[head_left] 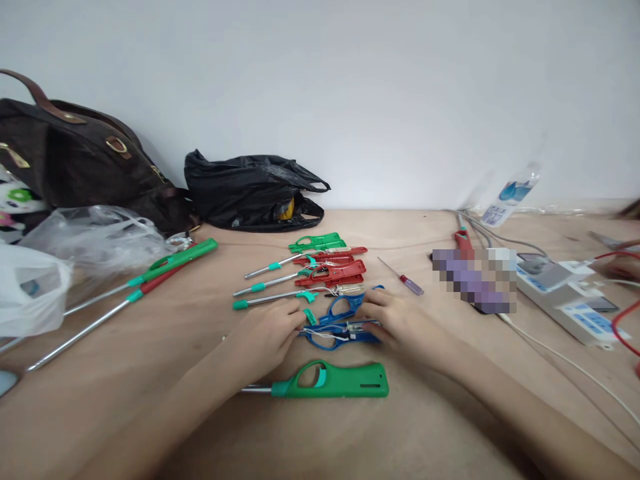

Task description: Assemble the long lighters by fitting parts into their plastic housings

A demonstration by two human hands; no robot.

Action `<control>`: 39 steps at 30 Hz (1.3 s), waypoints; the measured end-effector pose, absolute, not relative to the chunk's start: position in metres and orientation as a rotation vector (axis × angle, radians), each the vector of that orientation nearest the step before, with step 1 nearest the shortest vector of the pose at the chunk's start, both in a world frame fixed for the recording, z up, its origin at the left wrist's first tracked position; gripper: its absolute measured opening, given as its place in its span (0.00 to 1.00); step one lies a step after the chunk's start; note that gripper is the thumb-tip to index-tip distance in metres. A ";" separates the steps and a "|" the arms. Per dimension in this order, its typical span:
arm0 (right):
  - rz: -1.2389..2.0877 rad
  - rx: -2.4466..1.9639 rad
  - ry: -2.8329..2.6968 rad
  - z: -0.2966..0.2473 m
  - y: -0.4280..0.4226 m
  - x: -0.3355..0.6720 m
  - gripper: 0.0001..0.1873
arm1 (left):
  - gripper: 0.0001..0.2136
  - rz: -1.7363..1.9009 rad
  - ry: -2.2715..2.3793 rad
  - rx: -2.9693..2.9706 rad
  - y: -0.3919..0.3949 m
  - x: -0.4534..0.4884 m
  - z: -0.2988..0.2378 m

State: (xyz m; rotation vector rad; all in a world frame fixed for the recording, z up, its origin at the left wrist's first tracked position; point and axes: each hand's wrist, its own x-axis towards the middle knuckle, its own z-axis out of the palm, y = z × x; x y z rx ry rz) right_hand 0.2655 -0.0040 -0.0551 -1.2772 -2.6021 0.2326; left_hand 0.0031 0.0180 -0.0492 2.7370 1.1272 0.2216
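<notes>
An opened blue lighter (327, 337) lies between my hands, with white wires and a clear tank showing inside its shell. My left hand (270, 333) has its fingers closed at the front end of this lighter, partly hiding the tube. My right hand (395, 320) grips the handle end. Just beyond lies an empty-looking blue shell half (345, 308), beside a loose teal trigger (310, 317). Closer to me rests a whole green lighter (345, 380). Behind are opened red lighters (340, 271), a green shell (323, 241) and several metal tubes (273, 287).
A small screwdriver (411, 285) lies right of centre. Long lighters (173, 261) and plastic bags (30, 293) are at left; a black bag (245, 190) sits behind. At right are a power strip (565, 300), cables, a bottle (515, 193) and another person's hand (623, 268).
</notes>
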 end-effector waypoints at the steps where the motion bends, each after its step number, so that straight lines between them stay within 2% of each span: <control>1: 0.271 -1.257 -2.600 -0.054 -0.005 0.265 0.09 | 0.12 0.197 1.143 2.761 0.017 0.004 -0.048; 9: 0.317 -1.244 -2.613 -0.057 -0.011 0.250 0.04 | 0.10 0.079 1.206 2.914 0.010 0.011 -0.042; 19: 0.599 -1.273 -2.423 -0.059 -0.008 0.253 0.07 | 0.10 0.105 1.187 2.935 0.011 0.010 -0.045; 22: 0.580 -1.302 -2.454 -0.058 -0.009 0.253 0.04 | 0.10 0.049 1.204 2.949 0.011 0.010 -0.044; 26: 0.515 -1.331 -2.503 -0.057 -0.009 0.252 0.07 | 0.10 0.076 1.192 2.950 0.011 0.011 -0.044; 32: 0.487 -1.309 -2.506 -0.060 -0.009 0.251 0.04 | 0.10 0.021 1.221 2.920 0.010 0.012 -0.042; 39: 0.515 -1.287 -2.466 -0.058 -0.010 0.251 0.05 | 0.10 0.017 1.230 2.946 0.010 0.011 -0.044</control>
